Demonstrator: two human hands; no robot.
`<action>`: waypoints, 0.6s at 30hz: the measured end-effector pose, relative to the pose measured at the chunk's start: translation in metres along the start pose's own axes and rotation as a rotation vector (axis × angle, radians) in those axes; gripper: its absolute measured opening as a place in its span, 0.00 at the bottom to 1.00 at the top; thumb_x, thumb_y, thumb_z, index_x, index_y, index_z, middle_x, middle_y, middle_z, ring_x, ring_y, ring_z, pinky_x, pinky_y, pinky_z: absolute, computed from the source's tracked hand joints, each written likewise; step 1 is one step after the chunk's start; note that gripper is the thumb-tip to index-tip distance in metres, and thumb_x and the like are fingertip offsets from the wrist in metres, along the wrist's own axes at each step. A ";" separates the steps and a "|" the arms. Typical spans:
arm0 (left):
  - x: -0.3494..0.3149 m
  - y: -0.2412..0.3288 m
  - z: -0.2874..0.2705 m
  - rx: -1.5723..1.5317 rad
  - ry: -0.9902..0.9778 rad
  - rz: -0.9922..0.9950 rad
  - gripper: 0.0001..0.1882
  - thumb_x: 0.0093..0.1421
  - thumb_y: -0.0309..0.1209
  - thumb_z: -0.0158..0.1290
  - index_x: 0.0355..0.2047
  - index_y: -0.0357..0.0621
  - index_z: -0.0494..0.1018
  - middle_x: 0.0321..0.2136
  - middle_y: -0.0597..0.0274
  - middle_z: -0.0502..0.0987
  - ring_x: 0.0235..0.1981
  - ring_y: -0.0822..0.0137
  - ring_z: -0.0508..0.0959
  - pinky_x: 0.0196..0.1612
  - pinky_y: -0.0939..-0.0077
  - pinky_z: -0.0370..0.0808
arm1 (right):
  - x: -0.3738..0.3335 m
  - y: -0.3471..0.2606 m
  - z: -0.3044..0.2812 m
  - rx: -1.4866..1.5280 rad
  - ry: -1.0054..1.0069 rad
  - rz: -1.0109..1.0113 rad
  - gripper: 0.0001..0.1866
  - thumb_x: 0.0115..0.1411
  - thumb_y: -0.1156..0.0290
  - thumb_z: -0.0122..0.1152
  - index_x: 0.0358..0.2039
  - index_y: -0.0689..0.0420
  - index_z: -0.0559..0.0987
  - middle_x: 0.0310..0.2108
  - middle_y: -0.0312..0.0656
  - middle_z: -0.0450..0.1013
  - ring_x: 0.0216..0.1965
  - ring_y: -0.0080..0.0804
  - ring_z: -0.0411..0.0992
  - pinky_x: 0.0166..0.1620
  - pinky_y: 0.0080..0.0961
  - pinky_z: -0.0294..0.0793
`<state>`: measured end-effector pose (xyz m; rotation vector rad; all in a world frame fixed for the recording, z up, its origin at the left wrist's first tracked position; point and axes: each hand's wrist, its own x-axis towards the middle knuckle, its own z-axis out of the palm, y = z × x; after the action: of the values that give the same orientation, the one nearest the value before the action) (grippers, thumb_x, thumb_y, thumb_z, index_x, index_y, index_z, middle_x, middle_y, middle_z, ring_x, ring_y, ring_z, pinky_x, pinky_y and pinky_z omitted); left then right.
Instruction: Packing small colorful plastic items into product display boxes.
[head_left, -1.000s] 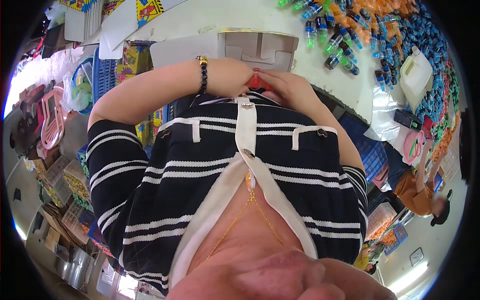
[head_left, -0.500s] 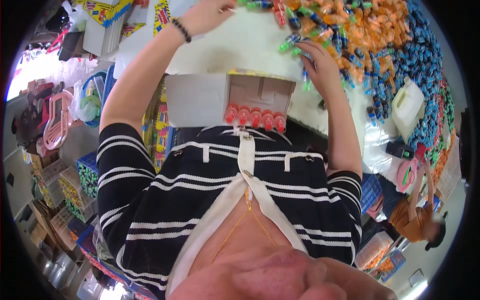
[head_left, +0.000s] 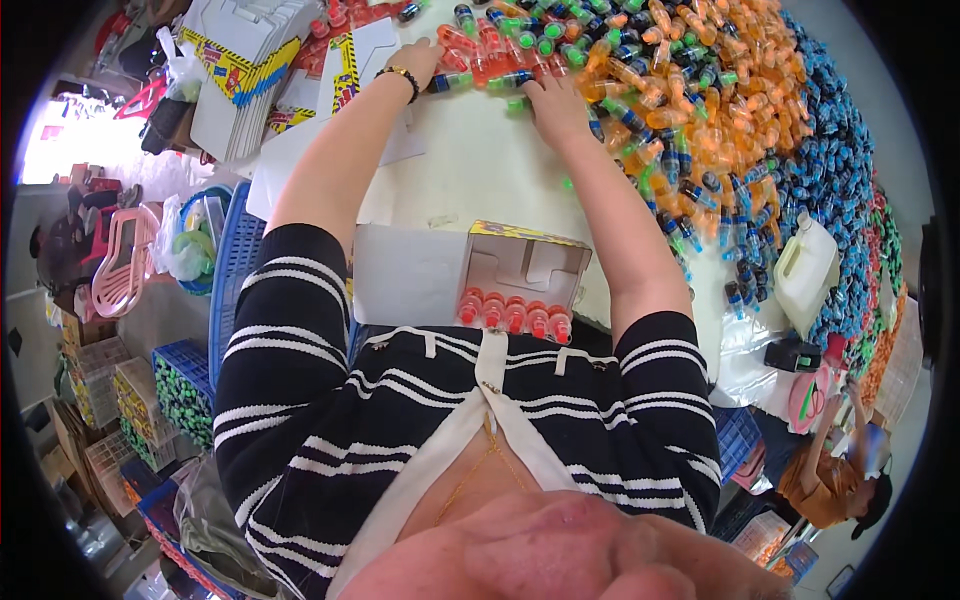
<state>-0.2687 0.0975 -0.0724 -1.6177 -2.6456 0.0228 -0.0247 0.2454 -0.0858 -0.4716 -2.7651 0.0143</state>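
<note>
At the table's far side, small red bottles (head_left: pixel 490 60) lie in a loose cluster between my two hands. My left hand (head_left: pixel 418 62), with a dark beaded bracelet at its wrist, lies at the cluster's left edge beside a dark bottle with a green cap (head_left: pixel 449 82). On the right, my right hand (head_left: pixel 558 108) has its fingers stretched out and apart against the bottles. Close to my body, an open carton (head_left: pixel 525 258) holds a row of red bottles (head_left: pixel 515 316); its white flap (head_left: pixel 408 275) spreads to the left.
Heaped orange bottles (head_left: pixel 690 110) and blue bottles (head_left: pixel 845 140) cover the right side. A white jug (head_left: pixel 805 268) stands by them. Flat cartons (head_left: pixel 225 105) are stacked at far left, above a blue basket (head_left: pixel 235 275). Another person (head_left: pixel 825 480) is at the lower right.
Both hands now reach to the red bottles. My right hand has moved left from beside the orange heap. The view has shifted, showing more of the table's far side.
</note>
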 end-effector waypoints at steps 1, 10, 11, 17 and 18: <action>-0.001 0.000 -0.002 0.001 0.014 0.025 0.13 0.57 0.30 0.47 0.43 0.46 0.70 0.47 0.48 0.72 0.41 0.48 0.77 0.43 0.56 0.74 | -0.002 0.004 0.003 0.014 0.040 -0.047 0.19 0.51 0.69 0.61 0.46 0.51 0.72 0.46 0.42 0.71 0.47 0.44 0.70 0.46 0.36 0.71; -0.008 0.002 -0.014 -0.910 0.292 -0.326 0.15 0.56 0.39 0.52 0.40 0.45 0.71 0.32 0.52 0.78 0.33 0.51 0.78 0.38 0.60 0.75 | -0.023 0.036 -0.027 1.056 0.232 0.348 0.15 0.53 0.64 0.61 0.40 0.54 0.74 0.35 0.45 0.75 0.38 0.45 0.74 0.41 0.38 0.73; -0.010 0.004 -0.018 -0.912 0.280 -0.325 0.15 0.56 0.39 0.52 0.40 0.45 0.71 0.32 0.52 0.78 0.33 0.51 0.78 0.38 0.60 0.75 | -0.025 0.045 -0.043 0.953 0.175 0.304 0.14 0.54 0.64 0.61 0.40 0.53 0.75 0.35 0.45 0.74 0.39 0.44 0.74 0.41 0.38 0.73; -0.019 0.039 -0.019 -0.401 0.091 -0.078 0.17 0.54 0.41 0.54 0.40 0.44 0.73 0.34 0.50 0.78 0.35 0.54 0.78 0.37 0.60 0.75 | -0.068 0.042 -0.088 0.035 -0.343 0.017 0.12 0.53 0.69 0.61 0.40 0.49 0.78 0.35 0.42 0.72 0.40 0.42 0.74 0.41 0.36 0.75; -0.020 0.044 -0.015 -0.183 0.153 0.083 0.18 0.54 0.41 0.55 0.41 0.44 0.74 0.35 0.50 0.78 0.35 0.54 0.78 0.37 0.60 0.75 | -0.073 0.038 -0.089 0.034 -0.342 0.020 0.12 0.53 0.69 0.61 0.40 0.49 0.78 0.35 0.42 0.72 0.40 0.42 0.74 0.41 0.36 0.75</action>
<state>-0.2200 0.0994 -0.0592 -1.7032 -2.5286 -0.3355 0.0812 0.2533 -0.0280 -0.5318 -3.0871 0.1604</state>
